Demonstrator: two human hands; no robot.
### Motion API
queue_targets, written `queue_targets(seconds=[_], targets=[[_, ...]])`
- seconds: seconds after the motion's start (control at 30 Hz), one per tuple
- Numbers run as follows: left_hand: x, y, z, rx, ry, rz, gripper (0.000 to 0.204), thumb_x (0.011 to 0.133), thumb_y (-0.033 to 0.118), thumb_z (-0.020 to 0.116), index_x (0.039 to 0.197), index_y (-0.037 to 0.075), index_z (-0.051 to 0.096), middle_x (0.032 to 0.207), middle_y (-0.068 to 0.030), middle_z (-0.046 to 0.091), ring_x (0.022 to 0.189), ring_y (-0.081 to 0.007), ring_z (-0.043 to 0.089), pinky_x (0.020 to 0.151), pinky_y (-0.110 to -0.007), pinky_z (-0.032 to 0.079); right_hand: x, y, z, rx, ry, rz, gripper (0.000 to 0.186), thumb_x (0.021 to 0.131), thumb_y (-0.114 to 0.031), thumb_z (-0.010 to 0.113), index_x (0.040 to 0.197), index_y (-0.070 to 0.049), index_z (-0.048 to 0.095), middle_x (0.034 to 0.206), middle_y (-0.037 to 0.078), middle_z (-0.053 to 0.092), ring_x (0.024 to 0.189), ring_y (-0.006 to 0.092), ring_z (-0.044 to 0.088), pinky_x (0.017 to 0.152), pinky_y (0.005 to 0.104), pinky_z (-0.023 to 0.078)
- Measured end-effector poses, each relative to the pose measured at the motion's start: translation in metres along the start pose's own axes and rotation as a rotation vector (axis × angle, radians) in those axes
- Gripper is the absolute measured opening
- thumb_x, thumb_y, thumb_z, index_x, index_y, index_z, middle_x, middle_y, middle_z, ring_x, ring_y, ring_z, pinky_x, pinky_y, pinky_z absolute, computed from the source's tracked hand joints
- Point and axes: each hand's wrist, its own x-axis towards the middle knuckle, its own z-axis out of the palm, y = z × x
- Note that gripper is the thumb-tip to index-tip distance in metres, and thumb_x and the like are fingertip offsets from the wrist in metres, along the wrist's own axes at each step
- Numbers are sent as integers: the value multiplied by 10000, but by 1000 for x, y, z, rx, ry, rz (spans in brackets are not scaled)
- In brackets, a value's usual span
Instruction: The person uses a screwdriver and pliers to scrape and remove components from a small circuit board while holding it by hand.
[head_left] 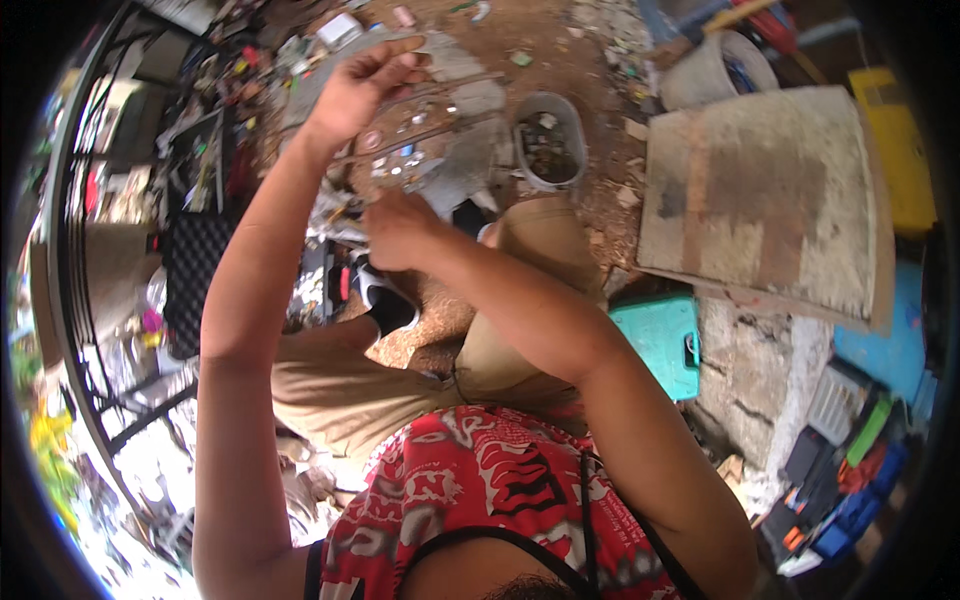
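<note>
Half-curling left hand (365, 88) above one board's (455, 66) far edge, curling right hand (400, 230) near one bucket (574, 130); cannot tell if gripping.

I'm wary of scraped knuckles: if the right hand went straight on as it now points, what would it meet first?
Probably the pale, crumpled scrap just left of the right hand, though depth is unclear and the hand might pass above.

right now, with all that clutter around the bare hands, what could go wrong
The bare right hand is close to loose scraps, so any sharp edge there might nick it. The bucket stands near the right knee, so a shift of that leg could perhaps tip it. Small bits lie scattered between hand and bucket, and a sweep might knock them about.
</note>
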Motion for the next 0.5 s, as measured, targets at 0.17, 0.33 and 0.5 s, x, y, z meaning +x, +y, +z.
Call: queue_targets(seconds=[0.17, 0.33, 0.5], targets=[[-103, -32, -145, 274, 403, 0, 340, 970, 293, 601, 1178, 29, 648, 994, -41, 700, 863, -111, 633, 817, -260, 506, -6, 7, -20, 12, 47, 89, 237, 756, -94, 627, 962, -5, 701, 1122, 195, 642, 1033, 309, 644, 886, 403, 524], [-199, -150, -201, 675, 692, -199, 350, 879, 339, 689, 1072, 48, 696, 998, -113, 721, 927, -193, 680, 837, -318, 509, 7, 27, -3, -16, 59, 165, 276, 790, -169, 637, 978, 30, 672, 1148, 211, 592, 1081, 347, 593, 942, 412, 476], [-201, -196, -162, 720, 681, -310, 387, 860, 295, 721, 1166, 66, 664, 1093, -112, 705, 1017, -209, 667, 910, -315, 498, 8, 31, 10, -23, 176, 37, 282, 774, -219, 711, 918, 22, 683, 1113, 206, 598, 1034, 353, 593, 913, 410, 477]])
